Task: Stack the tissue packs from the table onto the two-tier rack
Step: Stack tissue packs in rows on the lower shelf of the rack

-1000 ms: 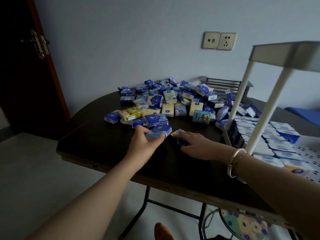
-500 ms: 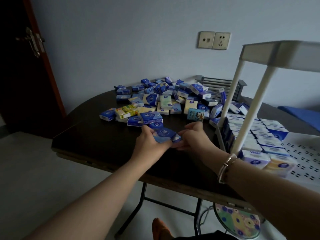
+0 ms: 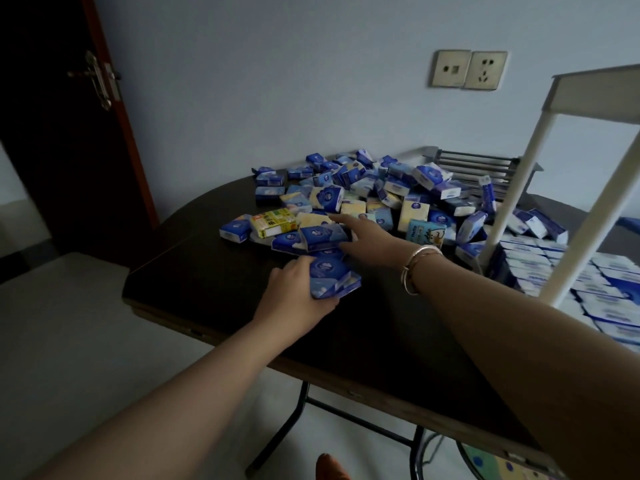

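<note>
A heap of blue, white and yellow tissue packs (image 3: 374, 199) covers the far part of the dark table (image 3: 214, 282). My left hand (image 3: 294, 296) grips a small stack of blue packs (image 3: 332, 277) near the front of the heap. My right hand (image 3: 363, 239) reaches with straight fingers over a blue pack (image 3: 322, 235) at the heap's near edge, touching it. The white two-tier rack (image 3: 540, 188) stands at the right, its lower tier filled with rows of packs (image 3: 561, 271). Its upper tier is seen only from the edge.
A yellow-green box (image 3: 275, 221) lies at the heap's left side. A grey slatted rack (image 3: 478, 168) sits behind the heap by the wall. A dark door (image 3: 69, 133) is at the left. A patterned stool (image 3: 498, 462) stands under the table's right end.
My hands were together on the blue packs. Now the left hand holds the stack alone and the right hand has stretched forward to the heap.
</note>
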